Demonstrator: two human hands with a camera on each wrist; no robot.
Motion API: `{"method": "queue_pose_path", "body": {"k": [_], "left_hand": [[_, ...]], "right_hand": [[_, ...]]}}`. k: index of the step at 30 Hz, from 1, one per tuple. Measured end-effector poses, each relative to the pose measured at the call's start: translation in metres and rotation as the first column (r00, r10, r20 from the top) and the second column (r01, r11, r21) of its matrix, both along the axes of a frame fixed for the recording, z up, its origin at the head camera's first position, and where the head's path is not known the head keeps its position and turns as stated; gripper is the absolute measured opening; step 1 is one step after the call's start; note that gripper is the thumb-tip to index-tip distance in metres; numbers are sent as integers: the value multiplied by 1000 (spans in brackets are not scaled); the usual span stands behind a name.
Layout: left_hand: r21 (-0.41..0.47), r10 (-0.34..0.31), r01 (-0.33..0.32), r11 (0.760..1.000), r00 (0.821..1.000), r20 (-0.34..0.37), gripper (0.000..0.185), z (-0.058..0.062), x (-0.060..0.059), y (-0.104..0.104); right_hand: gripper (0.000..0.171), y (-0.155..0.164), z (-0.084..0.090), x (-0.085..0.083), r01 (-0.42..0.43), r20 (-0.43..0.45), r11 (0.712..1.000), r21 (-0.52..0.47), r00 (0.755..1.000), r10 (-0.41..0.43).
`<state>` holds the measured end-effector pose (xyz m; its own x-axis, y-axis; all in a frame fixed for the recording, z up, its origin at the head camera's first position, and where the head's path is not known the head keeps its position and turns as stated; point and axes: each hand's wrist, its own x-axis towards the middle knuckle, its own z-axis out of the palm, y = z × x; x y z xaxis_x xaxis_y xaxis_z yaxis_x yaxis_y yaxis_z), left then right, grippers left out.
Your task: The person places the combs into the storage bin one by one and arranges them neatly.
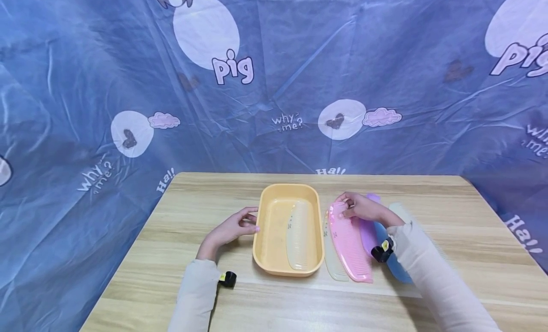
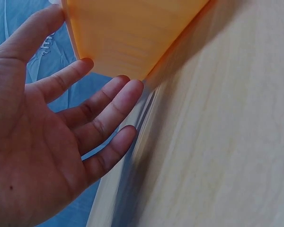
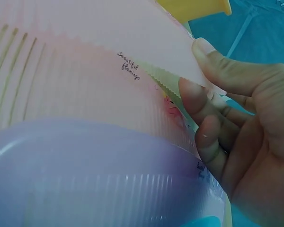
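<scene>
Tray (image 1: 274,227) sits on wood-grained table (image 1: 141,284), seemingly against blue cloth (image 1: 239,146).

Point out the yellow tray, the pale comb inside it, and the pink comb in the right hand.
Yellow tray (image 1: 274,234): head view, bare floor.
Pale comb (image 1: 297,237): head view, middle of its length.
Pink comb (image 1: 347,243): head view, middle of its length.

Spreads across the lower part of the head frame as a light wood-grain table (image 1: 265,303), rounded at its far corners. Bears a yellow tray (image 1: 267,237) at lower centre and, just to its right, a pale translucent comb (image 1: 332,263), partly covered. Farther toward lower right, carries a purple comb (image 1: 367,237), a blue comb (image 1: 398,271) and a pale green comb (image 1: 398,209), seen only in part.
</scene>
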<state>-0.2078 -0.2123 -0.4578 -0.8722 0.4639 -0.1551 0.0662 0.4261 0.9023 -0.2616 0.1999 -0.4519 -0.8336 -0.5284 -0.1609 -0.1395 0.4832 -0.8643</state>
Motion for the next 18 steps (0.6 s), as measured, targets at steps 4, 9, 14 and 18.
{"method": "queue_pose_path", "body": {"k": [4, 9, 14, 18], "left_hand": [[-2, 5, -5, 1000, 1000, 0, 64, 0, 1, 0], [-2, 9, -9, 1000, 1000, 5, 65, -1, 1, 0], [-4, 3, -3, 1000, 1000, -4, 65, 0, 1, 0], [-13, 8, -8, 1000, 1000, 0, 63, 0, 1, 0]], "right_hand": [[43, 1, 2, 2, 21, 29, 1000, -10, 999, -21], [42, 1, 5, 5, 69, 30, 998, 4, 997, -69], [43, 5, 7, 8, 139, 15, 990, -5, 990, -138], [44, 11, 6, 9, 170, 44, 983, -66, 985, -167]]}}
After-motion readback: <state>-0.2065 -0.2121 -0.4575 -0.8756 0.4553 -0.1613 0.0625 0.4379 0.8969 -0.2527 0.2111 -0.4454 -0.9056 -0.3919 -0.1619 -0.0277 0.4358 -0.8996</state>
